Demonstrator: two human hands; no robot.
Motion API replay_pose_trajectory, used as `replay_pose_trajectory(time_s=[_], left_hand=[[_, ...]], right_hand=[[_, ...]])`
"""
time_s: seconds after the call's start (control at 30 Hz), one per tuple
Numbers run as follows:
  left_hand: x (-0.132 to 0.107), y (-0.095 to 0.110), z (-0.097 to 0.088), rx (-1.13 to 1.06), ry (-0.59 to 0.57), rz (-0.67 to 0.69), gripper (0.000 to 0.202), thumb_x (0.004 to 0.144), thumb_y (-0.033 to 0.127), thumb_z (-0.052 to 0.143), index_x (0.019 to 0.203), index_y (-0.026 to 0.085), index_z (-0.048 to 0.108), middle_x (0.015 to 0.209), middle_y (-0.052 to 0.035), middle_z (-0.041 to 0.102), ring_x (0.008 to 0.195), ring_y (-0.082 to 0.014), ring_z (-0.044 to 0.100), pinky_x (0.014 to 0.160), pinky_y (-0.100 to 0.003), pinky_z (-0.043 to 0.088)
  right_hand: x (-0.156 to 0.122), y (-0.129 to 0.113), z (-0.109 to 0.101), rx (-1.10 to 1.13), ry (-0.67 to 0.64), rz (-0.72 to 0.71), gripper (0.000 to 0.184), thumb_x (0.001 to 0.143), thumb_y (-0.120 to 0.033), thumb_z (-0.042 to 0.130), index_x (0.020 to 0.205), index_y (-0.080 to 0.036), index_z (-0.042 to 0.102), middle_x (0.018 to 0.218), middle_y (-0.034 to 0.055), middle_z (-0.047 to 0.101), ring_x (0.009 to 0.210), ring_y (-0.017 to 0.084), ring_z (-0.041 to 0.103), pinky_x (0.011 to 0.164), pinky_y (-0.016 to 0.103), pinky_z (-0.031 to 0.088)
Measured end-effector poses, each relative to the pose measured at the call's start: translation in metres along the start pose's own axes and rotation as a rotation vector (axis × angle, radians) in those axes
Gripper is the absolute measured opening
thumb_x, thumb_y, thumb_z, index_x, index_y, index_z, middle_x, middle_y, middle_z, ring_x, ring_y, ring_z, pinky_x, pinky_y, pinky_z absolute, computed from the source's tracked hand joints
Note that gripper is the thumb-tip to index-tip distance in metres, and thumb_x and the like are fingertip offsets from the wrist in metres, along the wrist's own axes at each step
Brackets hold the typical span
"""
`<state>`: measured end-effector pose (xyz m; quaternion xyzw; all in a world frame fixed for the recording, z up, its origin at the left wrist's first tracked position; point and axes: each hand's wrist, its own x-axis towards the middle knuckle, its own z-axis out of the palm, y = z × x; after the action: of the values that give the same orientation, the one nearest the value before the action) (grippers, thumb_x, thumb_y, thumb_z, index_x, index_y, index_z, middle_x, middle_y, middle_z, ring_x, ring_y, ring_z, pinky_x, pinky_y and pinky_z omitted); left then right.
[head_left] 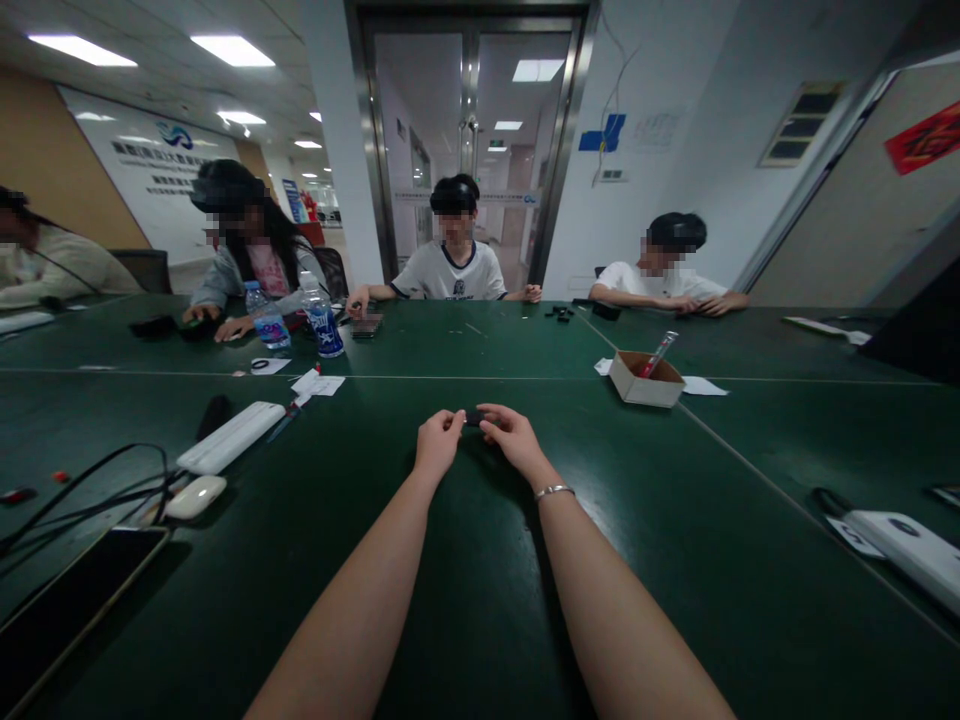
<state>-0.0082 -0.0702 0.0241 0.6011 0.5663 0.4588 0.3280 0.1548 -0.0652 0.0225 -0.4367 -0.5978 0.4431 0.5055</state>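
A small dark, blocky object (473, 417) is held between my two hands, just above the green table (480, 480). Too little of it shows to tell its kind. My left hand (441, 440) pinches its left end with thumb and fingertips. At the other end, my right hand (514, 436) has its thumb and index finger closed on it, the remaining fingers curled. A silver bracelet (555, 491) circles my right wrist.
Left lie a white power strip (232, 437), a white mouse-shaped item (196, 497), cables and a phone (75, 590). Two bottles (322, 318) stand beyond. An open box (646, 380) holds a red-and-clear tube. A white device (907, 550) lies right. Several people wearing headsets sit opposite.
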Motion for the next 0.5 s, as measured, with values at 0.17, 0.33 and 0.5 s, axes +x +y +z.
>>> replay_pose_trajectory(time_s=[0.17, 0.33, 0.5], left_hand=[[-0.0021, 0.0026, -0.0022, -0.022, -0.018, -0.035, 0.039, 0.087, 0.052, 0.046, 0.077, 0.018, 0.061, 0.071, -0.0028, 0.061, 0.061, -0.0157, 0.055, 0.056, -0.027, 0.043], [-0.0032, 0.0043, -0.0028, -0.026, -0.020, -0.053, 0.039, 0.088, 0.052, 0.046, 0.077, 0.018, 0.061, 0.071, -0.0032, 0.061, 0.062, -0.0157, 0.055, 0.056, -0.027, 0.043], [-0.0029, 0.0034, -0.0023, -0.030, -0.018, -0.039, 0.040, 0.087, 0.053, 0.046, 0.076, 0.018, 0.061, 0.071, -0.0029, 0.061, 0.061, -0.0156, 0.055, 0.056, -0.026, 0.043]], right_hand=[[0.0002, -0.0010, 0.0001, 0.008, 0.007, 0.008, 0.035, 0.076, -0.016, 0.065, 0.111, -0.018, 0.068, 0.093, 0.0048, 0.066, 0.061, 0.010, 0.059, 0.059, 0.025, 0.052], [-0.0006, -0.0012, 0.0002, 0.008, 0.005, 0.006, 0.034, 0.077, -0.016, 0.065, 0.111, -0.017, 0.068, 0.092, 0.0048, 0.065, 0.062, 0.011, 0.059, 0.059, 0.024, 0.051], [-0.0012, -0.0010, -0.0002, 0.004, -0.006, 0.001, 0.035, 0.077, -0.018, 0.065, 0.112, -0.017, 0.067, 0.092, 0.0046, 0.065, 0.061, 0.010, 0.059, 0.058, 0.024, 0.050]])
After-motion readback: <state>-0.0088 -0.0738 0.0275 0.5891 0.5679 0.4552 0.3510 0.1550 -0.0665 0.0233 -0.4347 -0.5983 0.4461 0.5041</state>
